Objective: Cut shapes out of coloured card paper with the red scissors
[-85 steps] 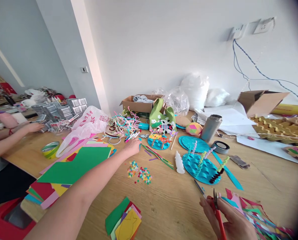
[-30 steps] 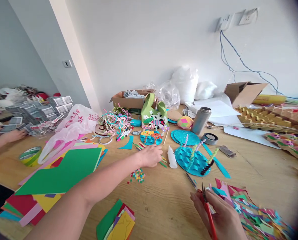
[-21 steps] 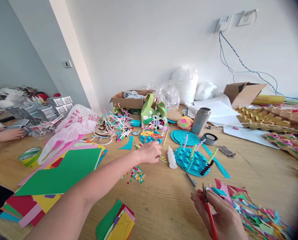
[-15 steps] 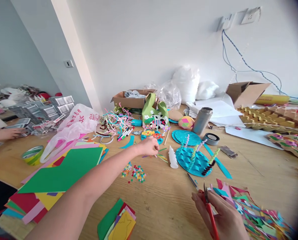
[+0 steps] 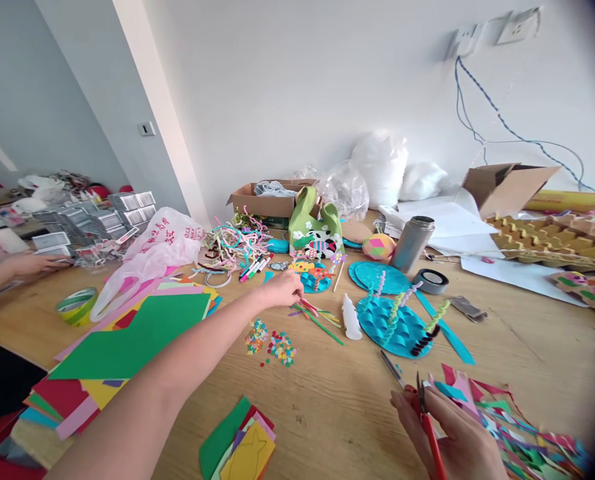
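My left hand [image 5: 278,290] reaches across the wooden table [image 5: 527,347]. Its fingers are pinched together at the end of a bunch of thin coloured paper strips [image 5: 320,319], which fan out to the right of it. A white glue bottle [image 5: 351,317] and a teal disc with pipe cleaners [image 5: 394,323] lie just beyond. My right hand [image 5: 454,437] sits at the near edge, closed on red-handled scissors [image 5: 430,427] with the blades pointing up. A small heap of confetti [image 5: 272,343] lies below my left hand.
Green and coloured foam sheets [image 5: 137,333] are stacked at left, cut paper [image 5: 237,447] at the front, scraps [image 5: 522,433] at right. A steel flask [image 5: 413,243], tape rolls [image 5: 432,281], a pink bag [image 5: 152,253], boxes [image 5: 272,200] and egg trays [image 5: 552,243] stand behind. Another person's hand [image 5: 24,263] works at far left.
My left hand has drawn back to the left, away from the glue bottle, and the coloured strips now show beside it. My right hand keeps the scissors in the same place.
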